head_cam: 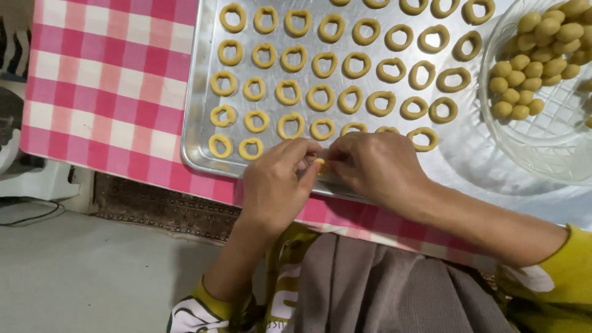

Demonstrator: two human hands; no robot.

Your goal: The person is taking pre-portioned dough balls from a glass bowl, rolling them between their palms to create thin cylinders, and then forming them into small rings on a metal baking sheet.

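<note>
My left hand [277,182] and my right hand [370,166] meet over the near edge of a metal baking tray [200,92]. Between their fingertips they pinch a small piece of yellow dough [320,163]. Several rows of yellow dough rings [290,91] lie on the tray beyond the hands. A clear glass bowl [542,148] at the right holds several small yellow dough balls [530,68].
The tray and bowl rest on a table with a pink and white checked cloth [105,80]. A patterned rug [160,209] and grey floor [92,277] lie below the table's near edge. My lap, in grey cloth [382,290], is under the hands.
</note>
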